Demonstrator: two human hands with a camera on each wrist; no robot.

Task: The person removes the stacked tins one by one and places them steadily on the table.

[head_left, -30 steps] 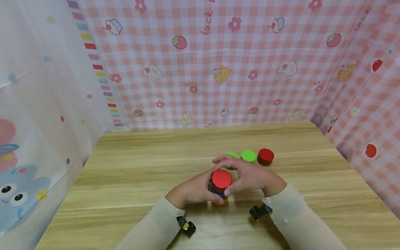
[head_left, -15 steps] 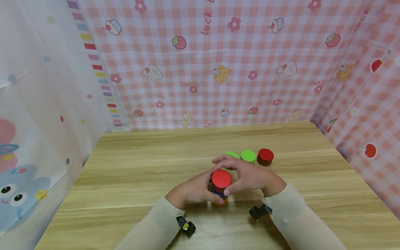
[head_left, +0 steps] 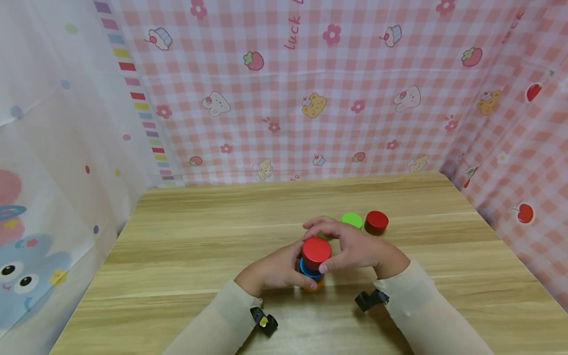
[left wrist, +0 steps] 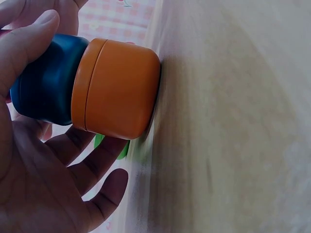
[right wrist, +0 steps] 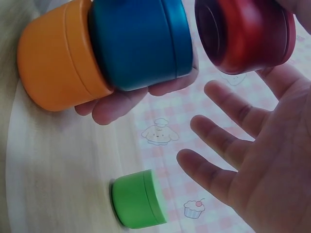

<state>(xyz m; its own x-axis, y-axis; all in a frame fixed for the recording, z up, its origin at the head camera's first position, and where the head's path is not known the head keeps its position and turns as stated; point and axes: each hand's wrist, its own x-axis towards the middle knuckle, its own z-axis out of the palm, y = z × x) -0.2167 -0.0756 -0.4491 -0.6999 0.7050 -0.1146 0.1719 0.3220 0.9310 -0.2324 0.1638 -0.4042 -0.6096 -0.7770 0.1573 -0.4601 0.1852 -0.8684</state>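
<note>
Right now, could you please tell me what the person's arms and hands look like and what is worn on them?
Both hands, left hand and right hand, are bare, with no rings or gloves visible. Each arm wears a long, close-fitting cream sleeve reaching the wrist. A small black camera mount sits under the left wrist, with a yellowish spot on it, and a similar black mount under the right.
</note>
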